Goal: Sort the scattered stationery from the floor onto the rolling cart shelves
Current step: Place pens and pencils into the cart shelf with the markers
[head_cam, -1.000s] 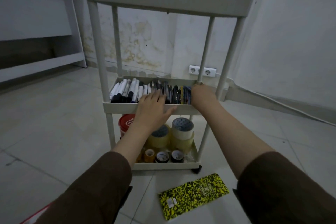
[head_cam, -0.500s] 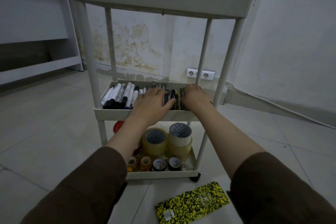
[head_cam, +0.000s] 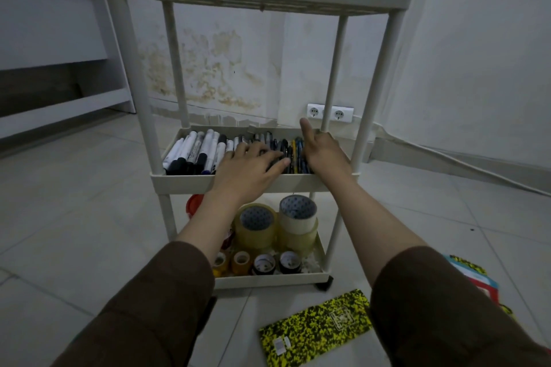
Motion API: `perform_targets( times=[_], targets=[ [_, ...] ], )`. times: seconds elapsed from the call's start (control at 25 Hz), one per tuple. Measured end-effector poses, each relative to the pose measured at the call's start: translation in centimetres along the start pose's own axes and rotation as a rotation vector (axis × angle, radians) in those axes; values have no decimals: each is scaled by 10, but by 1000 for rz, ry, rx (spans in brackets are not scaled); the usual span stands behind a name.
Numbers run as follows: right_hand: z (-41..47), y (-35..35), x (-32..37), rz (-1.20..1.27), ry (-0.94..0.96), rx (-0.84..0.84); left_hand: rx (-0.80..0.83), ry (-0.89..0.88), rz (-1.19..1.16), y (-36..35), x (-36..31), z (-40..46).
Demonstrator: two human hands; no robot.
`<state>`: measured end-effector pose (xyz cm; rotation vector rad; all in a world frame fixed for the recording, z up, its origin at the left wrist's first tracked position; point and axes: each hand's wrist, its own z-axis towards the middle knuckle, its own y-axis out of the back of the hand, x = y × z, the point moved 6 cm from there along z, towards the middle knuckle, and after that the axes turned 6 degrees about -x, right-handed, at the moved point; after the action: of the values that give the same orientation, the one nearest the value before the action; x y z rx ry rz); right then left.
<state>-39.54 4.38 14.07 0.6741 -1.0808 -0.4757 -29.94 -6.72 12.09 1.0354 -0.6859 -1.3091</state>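
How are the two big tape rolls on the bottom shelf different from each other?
The left big roll is clear yellowish tape standing alone; the right big roll is opaque cream and sits on another clear roll, so it stands higher. The left roll looks wider. Both lie flat with patterned cores showing, touching side by side.

Below the left hand point(head_cam: 247, 168) – three large tape rolls point(head_cam: 257, 228) and four small tape rolls point(head_cam: 265, 264). Nearer than both hands, one yellow-and-black speckled notebook point(head_cam: 316, 329) – flat on the floor.
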Motion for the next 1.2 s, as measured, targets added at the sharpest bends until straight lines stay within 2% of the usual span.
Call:
perform_targets(
  times=[0.04,0.12,0.24,0.32,0.4,0.56,0.68,0.8,0.96,1.04,1.08,1.12,1.2],
  targets=[
    [-2,3,2,32,15,-24,3,-14,-30,1,0,0],
    [-8,8,9,7,162,-76,11,-35,-91,2,-1,0],
    [-13,-3,15,-149,344,70,-7,-21,-106,4,0,0],
    [-16,-5,14,-152,344,88,-58,-14,-70,6,0,-2],
    [-16,-2,12,-188,322,-8,-87,-27,-65,7,0,-3],
    [-20,-2,17,-235,428,-85,-13,-78,-64,6,0,-4],
    [-35,7,23,-126,601,-177,-185,-146,10,19,-5,-17],
    [-71,14,15,-116,760,-351,-406,-171,-100,33,-6,-63],
    [-127,8,-15,-19,674,-431,-474,-64,-181,46,18,-137],
    [-162,-6,-24,35,656,-378,-412,31,-215,44,36,-183],
    [-180,-15,-28,55,672,-294,-381,90,-260,40,44,-207],
    [-198,-28,-31,72,692,-160,-344,161,-307,34,52,-232],
    [-239,-58,-40,87,716,220,-193,326,-385,11,65,-285]
  ],
)
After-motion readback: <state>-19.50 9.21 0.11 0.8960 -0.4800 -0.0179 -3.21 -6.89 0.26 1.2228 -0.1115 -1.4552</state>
